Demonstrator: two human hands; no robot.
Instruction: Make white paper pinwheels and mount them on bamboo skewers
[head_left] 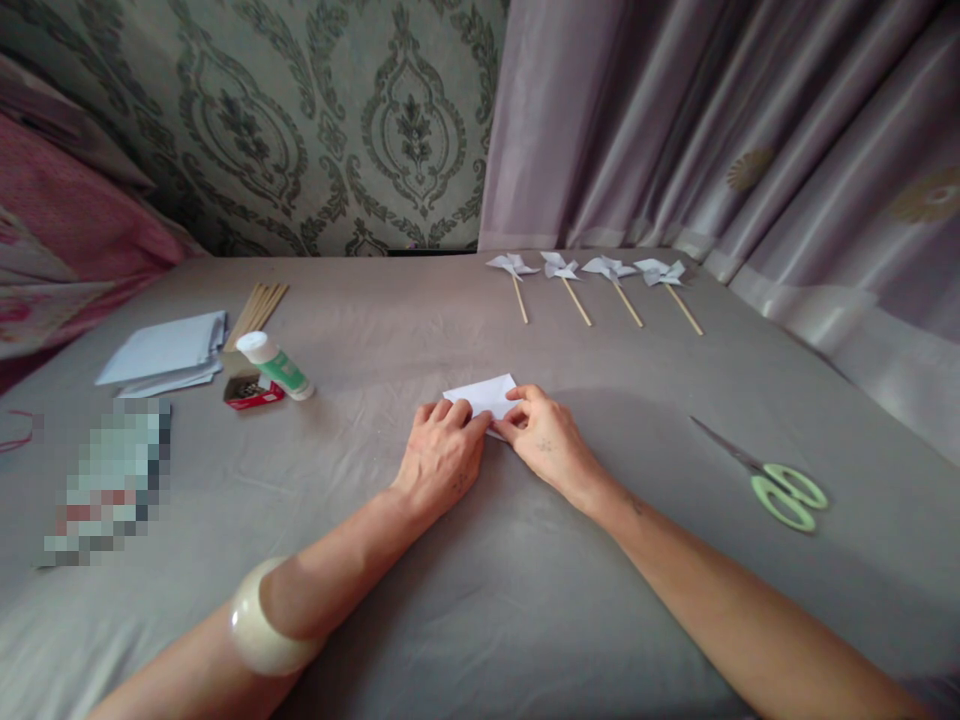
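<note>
A small piece of white paper [484, 393], folded at its near edge, lies on the grey cloth in front of me. My left hand [441, 445] rests on its left side with curled fingers, the thumb at the near edge. At the right side, my right hand [551, 445] pinches the paper between thumb and fingers. Both thumbs are close together at the near edge, and the fingers hide part of the paper. Farther right lie scissors [784, 492] with light green handles, their blades closed.
Several paper pinwheels [609, 268] on sticks lie at the back right. To the left are a glue stick [276, 366], a small red box [253, 393] of pins, wooden sticks [259, 310], stacked white paper [165, 350] and a blurred flat item [112, 475].
</note>
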